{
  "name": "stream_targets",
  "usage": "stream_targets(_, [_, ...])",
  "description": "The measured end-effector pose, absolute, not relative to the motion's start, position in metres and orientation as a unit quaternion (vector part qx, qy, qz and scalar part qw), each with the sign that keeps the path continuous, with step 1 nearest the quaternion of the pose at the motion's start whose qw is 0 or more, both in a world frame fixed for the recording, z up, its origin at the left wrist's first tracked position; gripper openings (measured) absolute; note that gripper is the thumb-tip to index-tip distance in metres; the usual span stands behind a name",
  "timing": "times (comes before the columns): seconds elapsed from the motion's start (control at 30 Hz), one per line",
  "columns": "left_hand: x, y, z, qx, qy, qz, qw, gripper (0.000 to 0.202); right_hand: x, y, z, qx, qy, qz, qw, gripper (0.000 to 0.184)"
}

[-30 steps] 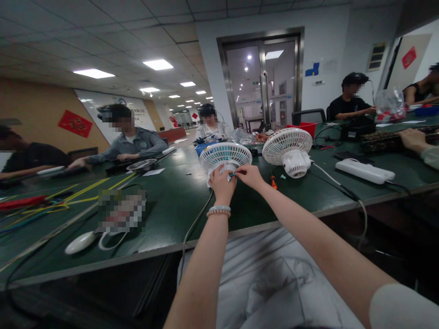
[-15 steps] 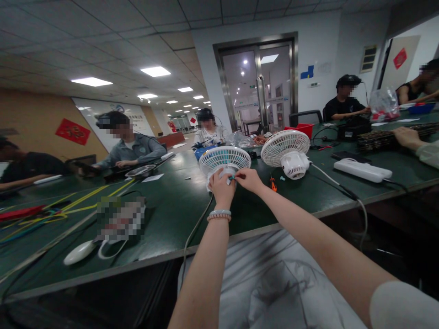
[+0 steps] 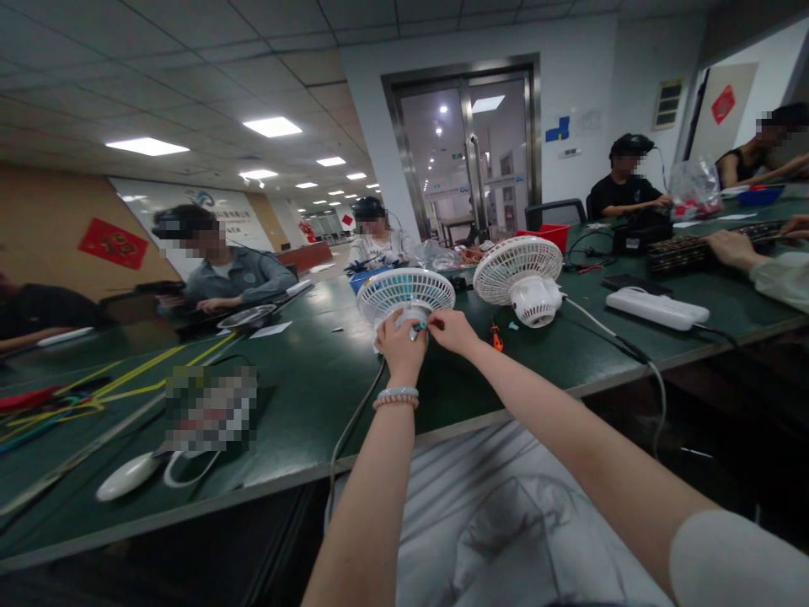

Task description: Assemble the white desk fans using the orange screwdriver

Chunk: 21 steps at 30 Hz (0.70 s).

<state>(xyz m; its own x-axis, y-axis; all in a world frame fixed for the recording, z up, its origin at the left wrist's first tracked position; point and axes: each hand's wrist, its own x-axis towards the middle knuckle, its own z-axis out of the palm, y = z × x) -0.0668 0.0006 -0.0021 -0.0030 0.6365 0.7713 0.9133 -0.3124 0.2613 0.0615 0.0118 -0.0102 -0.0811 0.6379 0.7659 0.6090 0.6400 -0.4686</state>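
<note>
Both hands on fan (image 3: 404,291): left hand (image 3: 399,347) grips rear, right hand (image 3: 452,330) beside.

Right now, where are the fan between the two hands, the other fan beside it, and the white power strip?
near fan (image 3: 404,289): head view, on its front grille.
other fan (image 3: 513,261): head view, on its grille.
white power strip (image 3: 657,308): head view, on its top face.

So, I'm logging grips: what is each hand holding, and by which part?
Left hand grips the white fan by its rear housing. Right hand pinches a small teal tool by its near end.
</note>
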Motion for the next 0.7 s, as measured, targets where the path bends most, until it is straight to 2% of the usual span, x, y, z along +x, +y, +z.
stream_targets(0.17, [-0.066,-0.001,-0.002,-0.688,-0.564,-0.426,0.163,0.017,0.067,0.014,-0.012,-0.456,-0.668,-0.021,0.588,0.019])
stream_targets(0.3, [-0.066,0.000,-0.002,-0.688,-0.564,-0.426,0.167,0.017,0.071,0.013,-0.010,-0.490,-0.677,-0.065,0.545,0.009])
stream_targets(0.43, [-0.067,0.001,-0.001,-0.688,-0.565,-0.426,0.164,0.016,0.077,-0.008,0.004,-0.502,-0.696,-0.112,0.501,0.020])
stream_targets(0.53, [-0.067,0.001,-0.001,-0.688,-0.563,-0.428,0.163,0.015,0.086,-0.032,0.007,-0.605,-0.668,-0.120,0.417,0.023])
stream_targets(0.7, [-0.066,0.000,-0.001,-0.692,-0.561,-0.424,0.163,0.015,0.107,-0.061,-0.014,-0.743,-0.640,-0.052,0.187,0.031])
